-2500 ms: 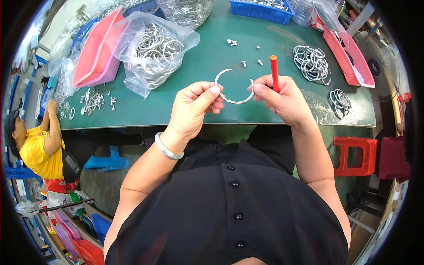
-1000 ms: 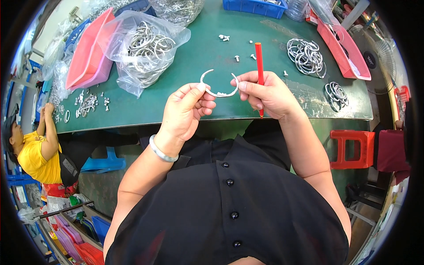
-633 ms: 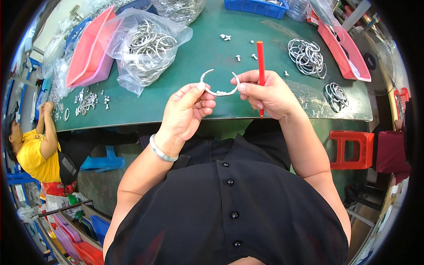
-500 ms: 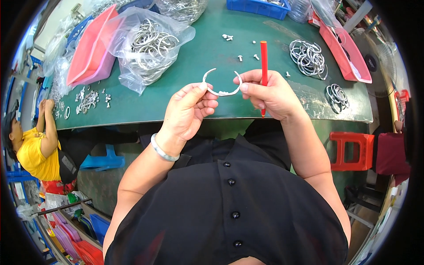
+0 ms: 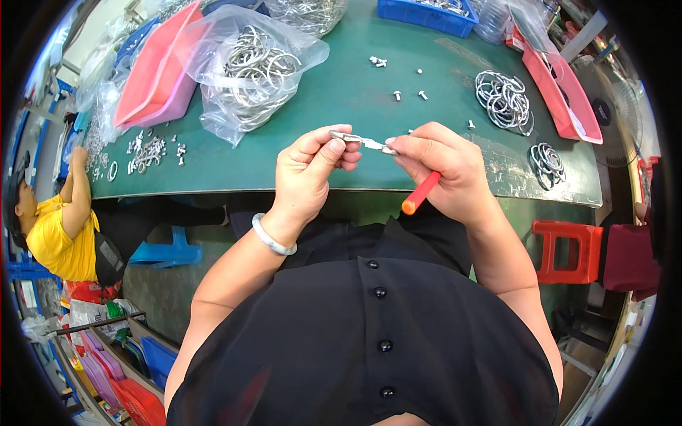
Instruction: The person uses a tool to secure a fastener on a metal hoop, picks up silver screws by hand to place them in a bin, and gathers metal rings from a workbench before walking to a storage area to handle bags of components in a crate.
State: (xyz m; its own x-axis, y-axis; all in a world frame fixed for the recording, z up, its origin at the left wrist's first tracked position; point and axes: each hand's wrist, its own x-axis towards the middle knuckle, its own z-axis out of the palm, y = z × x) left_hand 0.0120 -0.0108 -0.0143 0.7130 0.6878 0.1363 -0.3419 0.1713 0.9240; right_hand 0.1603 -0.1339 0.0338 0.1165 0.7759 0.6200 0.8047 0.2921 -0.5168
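A silvery open metal ring (image 5: 371,143) is held above the near edge of the green table, seen almost edge-on. My left hand (image 5: 302,174) pinches its left end between thumb and fingers. The thumb and fingertips of my right hand (image 5: 451,167) close on its right end. A red pencil-like stick (image 5: 422,192) is also in my right hand, its orange end pointing toward me. Beyond my hands lie a few small bolts (image 5: 423,95). To the right are a large heap of silvery rings (image 5: 503,103) and a smaller pile of rings (image 5: 547,167).
A clear plastic bag of rings (image 5: 259,78) and a pink bin (image 5: 156,67) stand at left, with small metal parts (image 5: 147,155) nearby. A blue tray (image 5: 426,15) and another pink bin (image 5: 561,92) are farther back. A person in yellow (image 5: 60,238) sits at left.
The ring has turned from showing its open curve to nearly edge-on. My right hand has rolled over, swinging the red stick from upright to pointing toward me.
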